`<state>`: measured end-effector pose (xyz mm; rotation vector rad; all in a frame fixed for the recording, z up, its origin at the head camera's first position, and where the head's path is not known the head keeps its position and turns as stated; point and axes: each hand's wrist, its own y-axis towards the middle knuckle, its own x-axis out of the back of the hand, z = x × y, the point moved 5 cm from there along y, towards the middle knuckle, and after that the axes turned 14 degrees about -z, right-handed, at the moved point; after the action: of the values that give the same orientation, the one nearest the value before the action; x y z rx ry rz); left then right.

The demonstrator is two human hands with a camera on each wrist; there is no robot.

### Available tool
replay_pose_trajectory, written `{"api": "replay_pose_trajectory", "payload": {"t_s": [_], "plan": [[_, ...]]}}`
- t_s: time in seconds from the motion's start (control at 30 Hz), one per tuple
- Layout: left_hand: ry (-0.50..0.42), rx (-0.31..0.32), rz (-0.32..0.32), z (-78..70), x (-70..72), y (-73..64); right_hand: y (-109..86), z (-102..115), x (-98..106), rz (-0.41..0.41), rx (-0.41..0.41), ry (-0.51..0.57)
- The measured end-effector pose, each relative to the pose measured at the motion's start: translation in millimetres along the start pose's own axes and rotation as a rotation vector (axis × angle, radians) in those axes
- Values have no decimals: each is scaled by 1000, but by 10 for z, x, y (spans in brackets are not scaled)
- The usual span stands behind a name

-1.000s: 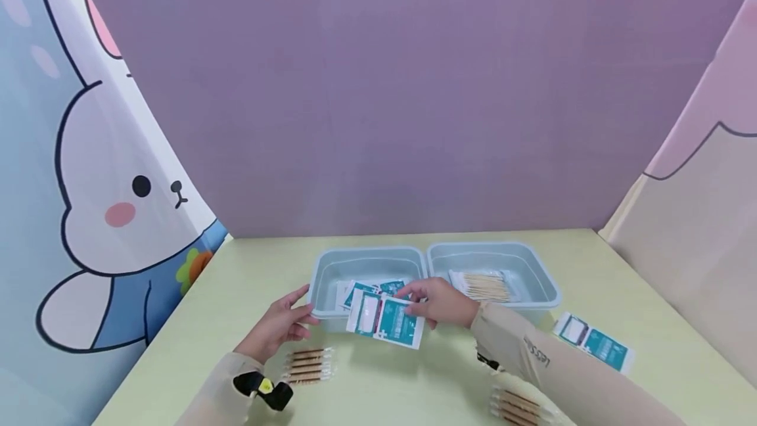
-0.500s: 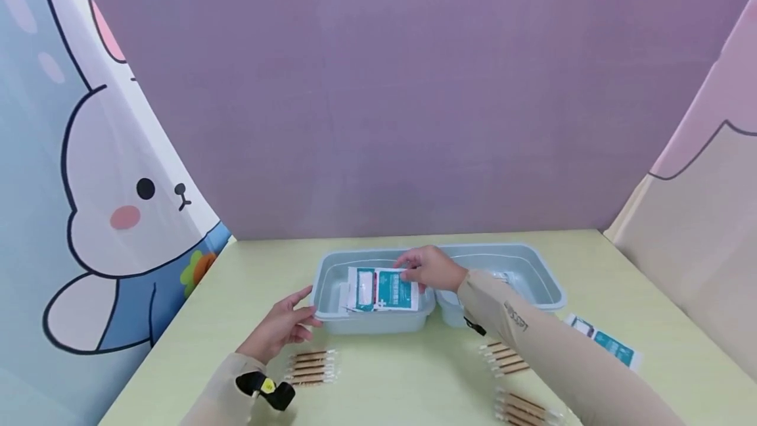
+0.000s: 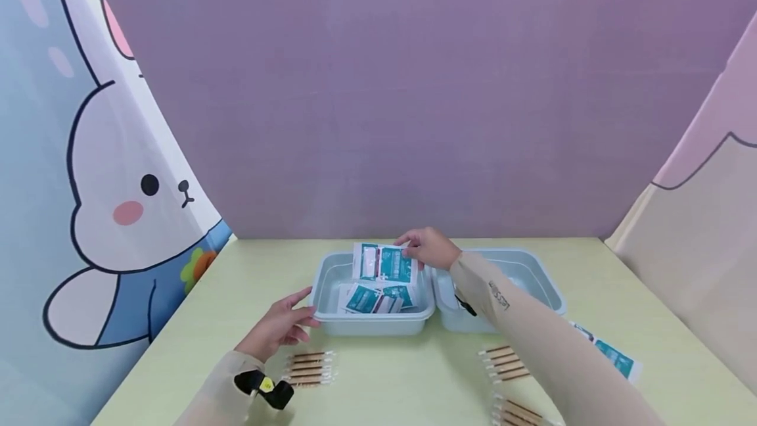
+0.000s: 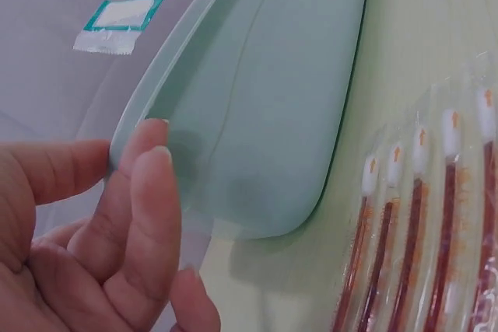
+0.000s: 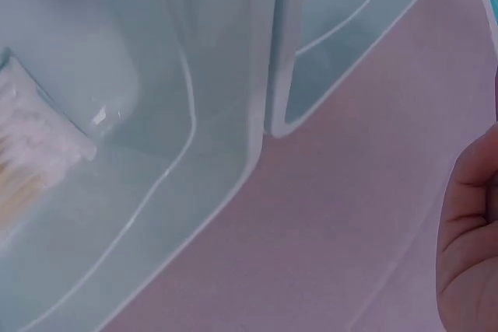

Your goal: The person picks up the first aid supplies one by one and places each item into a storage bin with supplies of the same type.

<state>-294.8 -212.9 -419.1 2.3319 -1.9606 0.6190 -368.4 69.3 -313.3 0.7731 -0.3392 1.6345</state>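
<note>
My right hand pinches a flat teal-and-white sachet by its right edge. The sachet is raised over the back of the left pale-blue plastic tub; its end shows at the top of the left wrist view. Several similar teal-and-white packets lie overlapping inside that tub. At the tub's front left corner, my left hand holds the rim with thumb and fingers, as the left wrist view also shows. Only the curled side of my right hand appears in the right wrist view.
A second pale-blue tub stands at right, holding a bag of cotton swabs. Packs of brown-filled swabs lie in front: one at left, others at right. Another teal packet is partly behind the right sleeve.
My right hand has carried the sachet from in front of the left tub up and back over its far side, uncovering the packets inside. My left hand has stayed at the tub's corner.
</note>
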Motion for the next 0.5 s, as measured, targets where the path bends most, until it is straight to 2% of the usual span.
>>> {"api": "replay_pose_trajectory", "payload": {"t_s": [0.23, 0.5], "plan": [[11, -5, -16, -21, 10, 1, 162, 40, -31, -43, -14, -13], [21, 13, -27, 0, 1, 11, 328, 21, -132, -51, -50, -21]]}}
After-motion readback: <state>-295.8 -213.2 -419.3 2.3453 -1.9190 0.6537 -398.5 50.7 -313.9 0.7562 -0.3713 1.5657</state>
